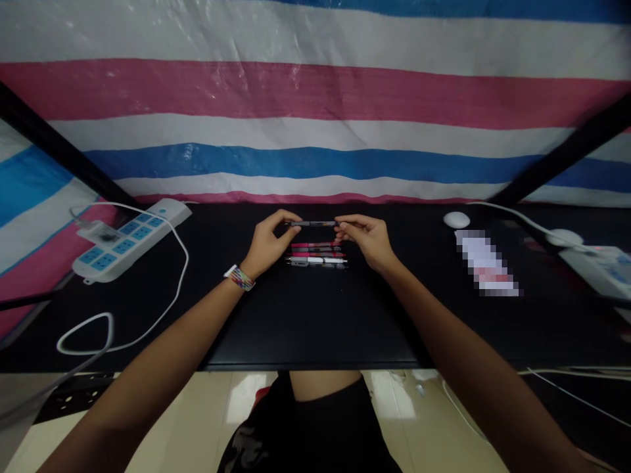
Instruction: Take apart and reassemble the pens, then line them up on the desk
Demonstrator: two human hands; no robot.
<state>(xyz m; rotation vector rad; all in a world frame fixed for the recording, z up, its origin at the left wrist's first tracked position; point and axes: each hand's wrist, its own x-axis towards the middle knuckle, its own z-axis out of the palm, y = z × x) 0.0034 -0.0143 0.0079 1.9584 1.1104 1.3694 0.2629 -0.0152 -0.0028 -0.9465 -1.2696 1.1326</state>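
Observation:
A dark pen [318, 224] lies level between my two hands at the middle of the black table [315, 322]. My left hand [271, 243] pinches its left end between thumb and fingers. At the other end my right hand [365, 238] closes its fingertips on the pen. Just nearer to me, several pens lie side by side: red ones [315, 248] and a white-and-grey pen [320, 261] closest to the front. A woven, many-coloured bracelet [240, 277] is on my left wrist.
On the left stands a white power strip [133, 240] with a plug and a looping white cable [185, 263]. To the right are a white rounded object [456, 219], a pixelated item [486, 263] and another power strip [599, 266]. A striped sheet [315, 98] hangs behind.

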